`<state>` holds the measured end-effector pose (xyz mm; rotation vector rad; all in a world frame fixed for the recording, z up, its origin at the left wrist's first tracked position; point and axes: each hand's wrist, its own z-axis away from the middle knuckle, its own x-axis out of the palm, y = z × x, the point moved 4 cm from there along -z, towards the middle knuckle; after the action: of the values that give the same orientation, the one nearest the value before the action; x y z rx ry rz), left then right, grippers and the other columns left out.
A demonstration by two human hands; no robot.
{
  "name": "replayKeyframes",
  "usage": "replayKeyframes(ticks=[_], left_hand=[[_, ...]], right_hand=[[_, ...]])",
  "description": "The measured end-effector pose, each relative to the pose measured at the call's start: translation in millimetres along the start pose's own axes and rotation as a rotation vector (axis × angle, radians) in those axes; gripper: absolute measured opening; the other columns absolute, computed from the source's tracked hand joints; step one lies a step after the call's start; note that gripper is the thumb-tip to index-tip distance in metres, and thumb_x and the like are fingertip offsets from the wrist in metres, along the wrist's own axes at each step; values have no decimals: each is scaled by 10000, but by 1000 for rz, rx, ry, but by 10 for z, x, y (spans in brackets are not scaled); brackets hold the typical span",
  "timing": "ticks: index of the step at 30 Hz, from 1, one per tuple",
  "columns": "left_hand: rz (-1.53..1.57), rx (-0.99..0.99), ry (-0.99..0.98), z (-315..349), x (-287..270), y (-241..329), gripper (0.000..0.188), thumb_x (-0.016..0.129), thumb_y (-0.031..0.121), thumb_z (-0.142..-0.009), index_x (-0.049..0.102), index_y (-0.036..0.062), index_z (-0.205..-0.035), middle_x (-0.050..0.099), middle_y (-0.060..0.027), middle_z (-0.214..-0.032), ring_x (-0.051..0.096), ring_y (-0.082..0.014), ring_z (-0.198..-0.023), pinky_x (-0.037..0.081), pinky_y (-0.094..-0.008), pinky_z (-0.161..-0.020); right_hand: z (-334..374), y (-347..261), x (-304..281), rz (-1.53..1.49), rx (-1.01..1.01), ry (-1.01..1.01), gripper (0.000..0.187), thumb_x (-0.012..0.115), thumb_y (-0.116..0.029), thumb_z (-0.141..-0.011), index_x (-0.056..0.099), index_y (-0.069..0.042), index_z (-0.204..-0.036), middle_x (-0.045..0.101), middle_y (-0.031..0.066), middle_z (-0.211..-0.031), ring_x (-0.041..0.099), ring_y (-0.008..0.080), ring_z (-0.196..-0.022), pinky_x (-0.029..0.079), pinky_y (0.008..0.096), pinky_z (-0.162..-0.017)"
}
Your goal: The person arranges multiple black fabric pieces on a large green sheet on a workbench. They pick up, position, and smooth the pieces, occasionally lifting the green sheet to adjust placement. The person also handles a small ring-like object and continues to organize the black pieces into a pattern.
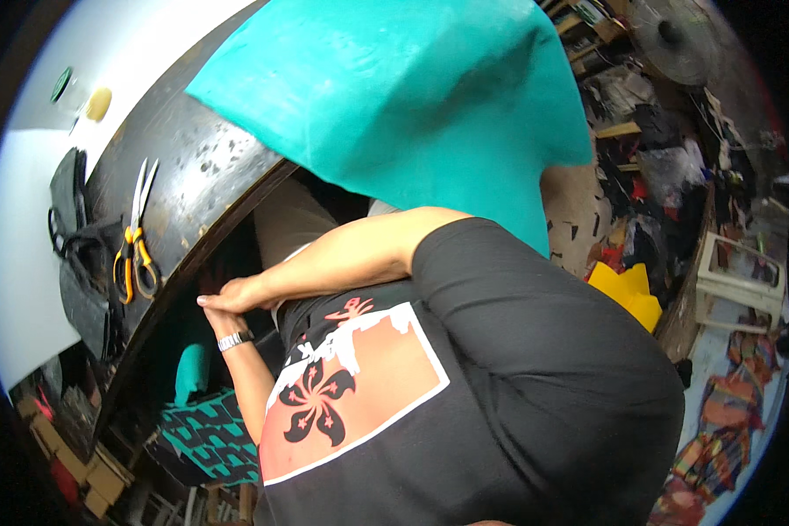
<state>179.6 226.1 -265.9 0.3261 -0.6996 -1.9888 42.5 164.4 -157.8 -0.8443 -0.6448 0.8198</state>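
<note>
The hands (235,296) are held together beside the black table (184,200); whether anything is gripped cannot be told. Orange-handled scissors (133,230) are set on it, a teal sheet (386,96) draped over its edge, both untouched. Work is apparently paused; for either to be handled, a hand must be freed.

A cluttered workshop: scissors (135,235), teal sheet (386,105), heaped scraps (728,408).

Beside the tabletop (180,215), the right hand (241,294) partly hides the left hand (222,322); whether either grip holds anything is unclear. The teal sheet (403,96) over the tabletop is cut off above; well right of the tabletop, the fan (672,39) looks blurred.
</note>
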Motion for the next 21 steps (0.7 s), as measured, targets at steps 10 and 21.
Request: replayKeyframes(ticks=[10,21], left_hand=[[-494,506,-349,1135,593,103,324,458,217,-943,615,-25,-796,592,-61,-810,507,-150,-747,423,-372,-614],[-92,152,-131,765,632,80,181,488,-36,-866,665,-63,-895,654,-168,-857,667,-275,-758,548,-419,-620]], right_hand=[[208,-162,-254,1035,-48,-47,304,591,-167,-877,727,-51,-1123,679,178,-1211,667,306,-1122,523,445,-937],[302,-179,-135,1223,-186,29,240,630,-140,-839,737,-28,-1022,723,179,-1067,708,298,-1008,573,413,-816]])
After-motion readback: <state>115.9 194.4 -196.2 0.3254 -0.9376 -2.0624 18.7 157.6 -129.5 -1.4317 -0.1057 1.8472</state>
